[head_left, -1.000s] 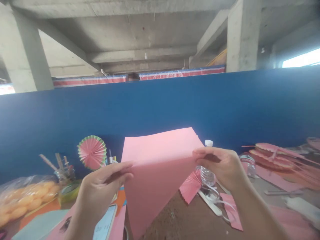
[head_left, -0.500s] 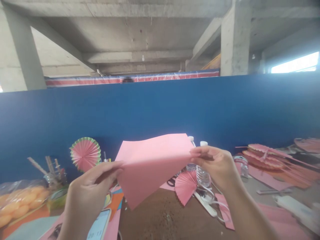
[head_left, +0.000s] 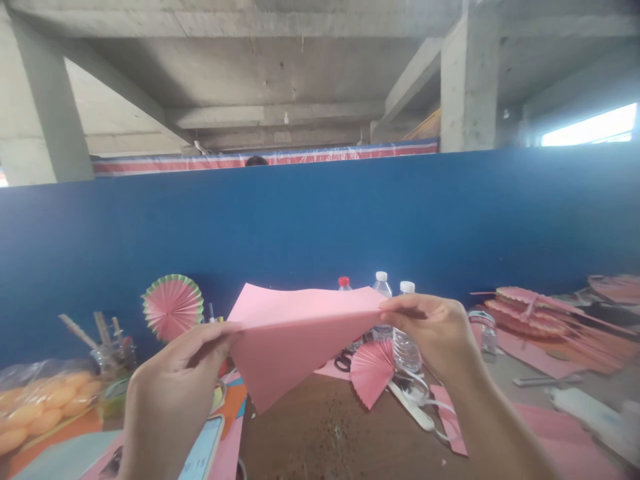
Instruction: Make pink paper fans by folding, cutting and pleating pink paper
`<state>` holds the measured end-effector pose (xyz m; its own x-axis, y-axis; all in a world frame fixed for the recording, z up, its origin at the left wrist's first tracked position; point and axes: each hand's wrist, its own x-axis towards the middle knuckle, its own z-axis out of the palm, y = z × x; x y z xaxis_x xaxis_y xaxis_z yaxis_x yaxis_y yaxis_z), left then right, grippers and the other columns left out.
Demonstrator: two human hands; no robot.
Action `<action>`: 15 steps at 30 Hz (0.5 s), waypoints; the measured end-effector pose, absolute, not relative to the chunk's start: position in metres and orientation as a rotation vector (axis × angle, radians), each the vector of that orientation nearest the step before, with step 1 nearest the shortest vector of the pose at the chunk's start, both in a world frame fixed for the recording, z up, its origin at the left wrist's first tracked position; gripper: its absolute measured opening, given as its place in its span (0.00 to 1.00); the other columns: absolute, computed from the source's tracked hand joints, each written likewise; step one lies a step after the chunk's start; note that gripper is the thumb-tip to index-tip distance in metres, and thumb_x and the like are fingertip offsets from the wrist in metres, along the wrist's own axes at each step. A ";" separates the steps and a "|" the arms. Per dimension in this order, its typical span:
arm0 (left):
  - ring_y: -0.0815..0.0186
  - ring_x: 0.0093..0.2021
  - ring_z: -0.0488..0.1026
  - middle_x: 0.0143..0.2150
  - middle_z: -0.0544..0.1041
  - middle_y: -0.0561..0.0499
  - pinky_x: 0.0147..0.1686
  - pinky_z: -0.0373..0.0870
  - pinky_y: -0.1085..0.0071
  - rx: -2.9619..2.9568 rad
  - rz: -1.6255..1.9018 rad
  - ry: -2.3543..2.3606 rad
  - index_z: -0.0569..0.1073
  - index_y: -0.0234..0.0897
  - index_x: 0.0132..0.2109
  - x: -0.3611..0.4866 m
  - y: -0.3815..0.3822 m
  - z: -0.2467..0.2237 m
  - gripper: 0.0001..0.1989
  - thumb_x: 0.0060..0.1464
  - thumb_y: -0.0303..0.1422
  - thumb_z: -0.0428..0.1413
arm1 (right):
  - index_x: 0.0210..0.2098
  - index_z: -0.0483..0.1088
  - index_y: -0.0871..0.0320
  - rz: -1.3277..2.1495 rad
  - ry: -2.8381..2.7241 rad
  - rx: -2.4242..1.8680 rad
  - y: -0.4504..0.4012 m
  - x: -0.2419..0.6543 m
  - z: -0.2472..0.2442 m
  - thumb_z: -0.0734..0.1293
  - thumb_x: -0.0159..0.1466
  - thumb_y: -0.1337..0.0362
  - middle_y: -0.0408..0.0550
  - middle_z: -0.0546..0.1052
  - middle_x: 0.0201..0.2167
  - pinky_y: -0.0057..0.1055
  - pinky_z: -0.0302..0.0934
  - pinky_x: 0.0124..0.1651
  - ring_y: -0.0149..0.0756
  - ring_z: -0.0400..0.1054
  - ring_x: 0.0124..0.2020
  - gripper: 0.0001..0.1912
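A sheet of pink paper [head_left: 300,340] is held up above the brown table [head_left: 320,433], bent along a line across its width. My left hand [head_left: 175,387] pinches its left edge between thumb and fingers. At the opposite edge, my right hand [head_left: 430,327] grips the paper the same way. The upper part tips back and the lower part slants down toward the left. Beyond the sheet, near my right hand, lies a small pleated pink paper fan [head_left: 373,373].
Plastic bottles [head_left: 407,347] stand behind my right hand. A phone [head_left: 203,450] lies beside my left wrist. Further left are a round pleated fan [head_left: 173,308], a jar of sticks [head_left: 107,350] and a bag of orange balls [head_left: 45,403]. Pink fans [head_left: 530,317] are stacked at right. A blue partition [head_left: 320,227] rises behind.
The upper part of the pink paper has dropped lower, uncovering a red-capped bottle and more of the white-capped ones behind it. Both hands keep their grip in nearly the same places.
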<state>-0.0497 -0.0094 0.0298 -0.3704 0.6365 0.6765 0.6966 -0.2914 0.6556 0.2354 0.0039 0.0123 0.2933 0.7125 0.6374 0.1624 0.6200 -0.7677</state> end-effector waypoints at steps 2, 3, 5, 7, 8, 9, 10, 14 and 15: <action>0.67 0.27 0.73 0.30 0.78 0.58 0.21 0.66 0.79 -1.743 -1.713 -1.794 0.77 0.47 0.34 -0.051 -0.008 0.029 0.07 0.48 0.38 0.55 | 0.25 0.78 0.54 0.457 -1.258 -0.875 0.004 0.235 0.012 0.74 0.47 0.61 0.44 0.78 0.23 0.31 0.67 0.29 0.35 0.71 0.25 0.06; 0.66 0.29 0.73 0.32 0.77 0.56 0.22 0.66 0.79 -1.784 -1.680 -1.735 0.77 0.46 0.34 -0.052 -0.006 0.029 0.07 0.49 0.39 0.55 | 0.25 0.77 0.54 0.463 -1.260 -0.877 0.004 0.235 0.012 0.74 0.48 0.61 0.44 0.77 0.24 0.32 0.67 0.30 0.35 0.70 0.25 0.05; 0.62 0.37 0.73 0.38 0.75 0.52 0.23 0.67 0.77 -1.886 -1.645 -1.585 0.76 0.44 0.32 -0.055 -0.003 0.029 0.10 0.49 0.43 0.55 | 0.25 0.77 0.53 0.415 -1.275 -0.871 0.004 0.236 0.012 0.73 0.49 0.60 0.44 0.76 0.26 0.33 0.66 0.32 0.35 0.69 0.28 0.05; 0.59 0.43 0.71 0.48 0.69 0.48 0.22 0.67 0.77 -1.972 -1.646 -1.481 0.76 0.42 0.31 -0.058 -0.001 0.030 0.13 0.48 0.46 0.55 | 0.24 0.76 0.53 0.301 -1.296 -0.878 0.004 0.236 0.013 0.73 0.50 0.59 0.46 0.74 0.32 0.36 0.65 0.37 0.38 0.68 0.35 0.05; 0.58 0.43 0.71 0.51 0.68 0.48 0.20 0.67 0.78 -2.013 -1.657 -1.469 0.75 0.42 0.30 -0.060 0.000 0.031 0.14 0.48 0.47 0.55 | 0.23 0.75 0.53 0.257 -1.313 -0.885 0.003 0.236 0.013 0.72 0.50 0.59 0.46 0.73 0.36 0.37 0.64 0.41 0.39 0.67 0.38 0.05; 0.59 0.42 0.72 0.51 0.68 0.48 0.20 0.67 0.78 -2.061 -1.670 -1.490 0.75 0.41 0.30 -0.061 0.001 0.032 0.15 0.48 0.48 0.55 | 0.22 0.74 0.54 0.250 -1.332 -0.889 0.002 0.235 0.014 0.72 0.51 0.59 0.47 0.72 0.39 0.38 0.63 0.44 0.40 0.67 0.41 0.06; 0.60 0.40 0.73 0.49 0.71 0.48 0.21 0.68 0.78 -2.117 -1.685 -1.526 0.74 0.41 0.31 -0.063 0.002 0.033 0.15 0.49 0.48 0.54 | 0.22 0.73 0.55 0.288 -1.339 -0.885 0.002 0.234 0.014 0.72 0.51 0.59 0.47 0.72 0.40 0.39 0.62 0.45 0.41 0.67 0.42 0.07; 0.63 0.29 0.73 0.28 0.75 0.53 0.23 0.69 0.77 -2.301 -1.648 -1.719 0.72 0.40 0.34 -0.073 0.007 0.033 0.14 0.50 0.46 0.53 | 0.25 0.72 0.56 0.581 -1.243 -0.839 -0.002 0.224 0.015 0.72 0.50 0.56 0.46 0.75 0.28 0.35 0.66 0.36 0.37 0.70 0.31 0.10; 0.64 0.27 0.73 0.26 0.75 0.53 0.23 0.69 0.76 -2.369 -1.576 -1.734 0.72 0.40 0.34 -0.075 0.009 0.033 0.15 0.50 0.46 0.53 | 0.25 0.72 0.56 0.593 -1.219 -0.858 -0.003 0.222 0.015 0.72 0.50 0.56 0.45 0.75 0.25 0.33 0.66 0.33 0.36 0.70 0.29 0.10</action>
<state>-0.0752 0.0089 0.0332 0.0202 0.8228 0.5680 0.6437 -0.4454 0.6223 0.2216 -0.0032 0.0154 0.2626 0.7891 0.5553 0.0506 0.5635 -0.8246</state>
